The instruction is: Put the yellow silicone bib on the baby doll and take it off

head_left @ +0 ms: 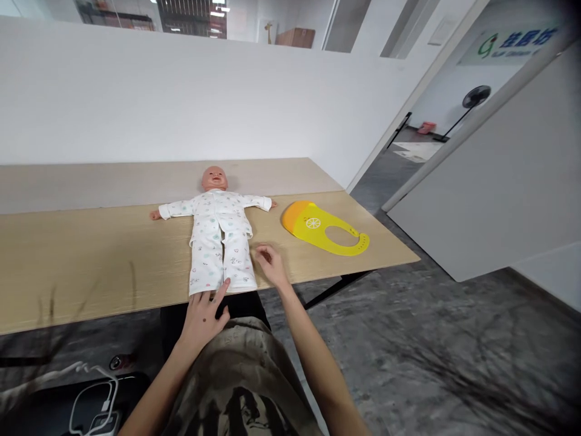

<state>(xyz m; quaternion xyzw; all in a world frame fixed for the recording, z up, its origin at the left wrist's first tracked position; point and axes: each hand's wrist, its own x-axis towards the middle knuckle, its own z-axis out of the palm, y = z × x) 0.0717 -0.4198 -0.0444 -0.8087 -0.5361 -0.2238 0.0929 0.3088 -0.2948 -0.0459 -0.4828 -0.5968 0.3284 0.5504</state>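
A baby doll (215, 178) lies on its back on the table, arms stretched out sideways. It wears a white patterned top (218, 206) and matching trousers (204, 260), whose leg ends reach the table's front edge. My left hand (204, 318) is open, fingers spread, with the fingertips at the lower hem of the trousers. Beside the trouser leg on the right, my right hand (271, 265) is loosely curled, with a gap between thumb and fingers and nothing visible in it. A yellow bib (322, 233) with an orange pocket lies flat to the right of the doll.
The wooden table (91, 260) runs along a white wall (158, 103). To the right are a grey door panel (499, 169) and a doorway with a standing fan (476, 97) beyond. White cables (109, 387) lie on a black surface at lower left, near a can (117, 362).
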